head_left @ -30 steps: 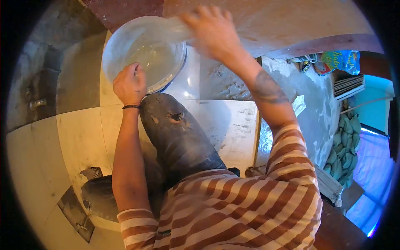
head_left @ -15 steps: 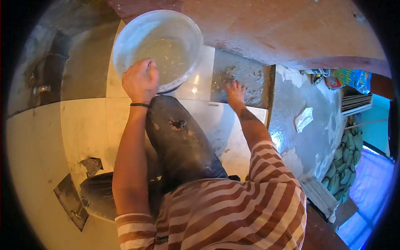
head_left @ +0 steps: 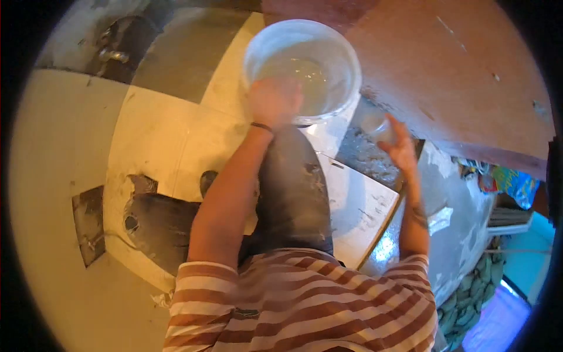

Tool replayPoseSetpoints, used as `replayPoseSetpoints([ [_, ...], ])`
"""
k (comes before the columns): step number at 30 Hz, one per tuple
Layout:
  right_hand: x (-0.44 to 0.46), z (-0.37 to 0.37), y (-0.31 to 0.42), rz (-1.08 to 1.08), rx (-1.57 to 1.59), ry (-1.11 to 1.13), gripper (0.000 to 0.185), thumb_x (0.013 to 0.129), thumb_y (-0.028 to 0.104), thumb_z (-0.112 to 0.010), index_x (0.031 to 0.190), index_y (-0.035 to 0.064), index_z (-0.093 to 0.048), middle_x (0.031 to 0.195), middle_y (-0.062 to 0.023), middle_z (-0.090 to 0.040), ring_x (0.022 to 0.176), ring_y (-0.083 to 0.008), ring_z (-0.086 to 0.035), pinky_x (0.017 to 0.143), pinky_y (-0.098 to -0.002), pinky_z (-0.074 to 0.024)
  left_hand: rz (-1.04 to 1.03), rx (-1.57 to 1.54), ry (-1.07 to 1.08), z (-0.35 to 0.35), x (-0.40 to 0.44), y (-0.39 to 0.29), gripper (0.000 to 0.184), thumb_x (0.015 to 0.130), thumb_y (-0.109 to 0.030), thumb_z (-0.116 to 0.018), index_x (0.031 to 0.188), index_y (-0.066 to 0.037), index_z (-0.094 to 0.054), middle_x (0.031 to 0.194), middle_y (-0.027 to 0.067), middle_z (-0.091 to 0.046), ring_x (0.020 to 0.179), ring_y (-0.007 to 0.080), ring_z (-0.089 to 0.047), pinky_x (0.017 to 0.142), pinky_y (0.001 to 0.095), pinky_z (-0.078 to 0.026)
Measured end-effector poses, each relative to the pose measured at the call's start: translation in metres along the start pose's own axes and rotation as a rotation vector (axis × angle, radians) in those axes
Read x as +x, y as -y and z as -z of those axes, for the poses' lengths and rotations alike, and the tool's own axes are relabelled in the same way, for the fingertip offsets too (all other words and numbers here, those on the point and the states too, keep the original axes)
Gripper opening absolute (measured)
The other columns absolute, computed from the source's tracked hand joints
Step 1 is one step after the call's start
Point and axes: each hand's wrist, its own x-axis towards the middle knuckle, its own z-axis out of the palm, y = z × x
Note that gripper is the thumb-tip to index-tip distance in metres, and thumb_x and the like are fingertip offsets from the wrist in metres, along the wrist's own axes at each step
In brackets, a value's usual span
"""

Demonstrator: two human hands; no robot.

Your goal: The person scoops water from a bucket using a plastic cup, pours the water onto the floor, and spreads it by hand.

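A round, pale bucket (head_left: 346,66) stands by my knee with cloudy liquid inside. My left hand (head_left: 275,101), blurred by motion, is over its near left rim, with its fingers too smeared to make out. Right of the bucket, my right hand (head_left: 399,142) has its thumb and fingers around a small translucent, cup-like thing (head_left: 373,123). Beneath that hand lies a grey patch of wet mortar (head_left: 363,154) beside the white tiles.
A reddish-brown wall surface (head_left: 446,76) runs along the top right. A metal tap-like fitting (head_left: 114,56) is at the upper left. White tile (head_left: 360,208) borders grey floor (head_left: 448,190). Colourful bags (head_left: 516,186) and stacked green sacks (head_left: 472,293) lie at the right.
The view has turned, shifting the bucket rightward in the frame. My right hand has left the bucket for the mortar patch, and the translucent thing now shows at its fingers.
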Motion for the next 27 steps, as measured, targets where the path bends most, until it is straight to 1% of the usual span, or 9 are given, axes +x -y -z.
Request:
replayPoseSetpoints([
  [3,0.042,0.064,0.11,0.156,-0.095,0.02,0.077,0.07,0.008,-0.077,0.144,0.0116,-0.058,0.133,-0.0205,-0.06,0.128,-0.0408,-0.052,0.112,-0.0487,-0.0403,0.003,-0.048,0.029,0.005,0.004,-0.005,0.017,0.084,-0.028,-0.067,0.09,-0.013,-0.073,0.09,0.0086,-0.074,0.086,0.0321,-0.07,0.077,0.0476,-0.052],
  [5,0.069,0.072,0.159,0.366,-0.502,-0.012,0.069,0.071,0.008,-0.075,0.139,0.0122,-0.062,0.127,-0.0178,-0.062,0.121,-0.0387,-0.055,0.103,-0.0521,-0.0445,0.053,-0.084,0.028,0.005,0.004,-0.008,0.016,0.083,-0.027,-0.068,0.088,-0.013,-0.074,0.09,0.0077,-0.074,0.085,0.0307,-0.07,0.076,0.0468,-0.052],
  [8,0.105,0.049,0.208,0.482,-0.883,-0.071,0.056,0.077,0.008,-0.07,0.133,0.0151,-0.066,0.123,-0.0133,-0.063,0.12,-0.035,-0.056,0.096,-0.0529,-0.0458,0.021,-0.125,-0.074,-0.001,0.003,-0.006,0.016,0.082,-0.027,-0.069,0.086,-0.013,-0.074,0.088,0.0073,-0.074,0.082,0.03,-0.07,0.074,0.0461,-0.052],
  [15,0.121,0.039,0.241,0.56,-0.973,-0.181,0.051,0.083,0.004,-0.063,0.131,0.0204,-0.067,0.125,-0.0113,-0.063,0.122,-0.0344,-0.056,0.095,-0.0552,-0.046,0.002,-0.138,-0.105,0.0,0.004,-0.007,0.019,0.085,-0.028,-0.066,0.08,-0.01,-0.071,0.08,0.0116,-0.069,0.076,0.0352,-0.065,0.069,0.0483,-0.051],
  [17,0.105,0.05,0.212,0.488,-0.847,-0.308,0.054,0.081,0.003,-0.065,0.133,0.0192,-0.065,0.134,-0.0129,-0.06,0.128,-0.0364,-0.054,0.099,-0.0575,-0.0453,0.012,-0.169,-0.096,0.001,0.005,-0.01,0.019,0.085,-0.028,-0.066,0.08,-0.011,-0.07,0.078,0.011,-0.069,0.076,0.0342,-0.066,0.07,0.0482,-0.05],
  [20,0.073,0.028,0.083,-0.014,-0.658,-0.028,0.067,0.077,0.001,-0.067,0.141,0.019,-0.057,0.142,-0.0169,-0.056,0.132,-0.0418,-0.052,0.101,-0.057,-0.0488,-0.045,-0.147,-0.098,-0.004,0.003,-0.002,0.014,0.084,-0.025,-0.069,0.084,-0.012,-0.073,0.08,0.0109,-0.071,0.073,0.0332,-0.067,0.067,0.0478,-0.053],
  [22,0.05,-0.025,-0.052,-0.083,-0.667,0.142,0.068,0.076,0.003,-0.069,0.141,0.019,-0.053,0.135,-0.0208,-0.057,0.126,-0.0429,-0.056,0.099,-0.0551,-0.0508,-0.042,-0.148,-0.106,-0.002,0.004,-0.001,0.014,0.084,-0.025,-0.069,0.083,-0.011,-0.073,0.08,0.0107,-0.07,0.073,0.0332,-0.067,0.067,0.0469,-0.053],
  [23,0.035,-0.049,-0.093,-0.128,-0.563,0.238,0.065,0.078,0.005,-0.069,0.139,0.0202,-0.054,0.135,-0.018,-0.057,0.127,-0.0407,-0.055,0.1,-0.0581,-0.0488,-0.055,-0.168,-0.111,-0.001,0.004,-0.001,0.013,0.084,-0.024,-0.069,0.083,-0.011,-0.072,0.079,0.0106,-0.07,0.073,0.0332,-0.067,0.066,0.046,-0.053],
  [27,-0.005,-0.119,-0.128,-0.351,-0.781,0.242,0.056,0.086,0.008,-0.063,0.139,0.0243,-0.054,0.136,-0.0142,-0.055,0.132,-0.0376,-0.05,0.102,-0.0634,-0.0439,-0.05,-0.186,-0.136,0.0,0.005,-0.001,0.013,0.084,-0.023,-0.069,0.082,-0.01,-0.071,0.078,0.0101,-0.07,0.072,0.0329,-0.067,0.067,0.0462,-0.053],
])
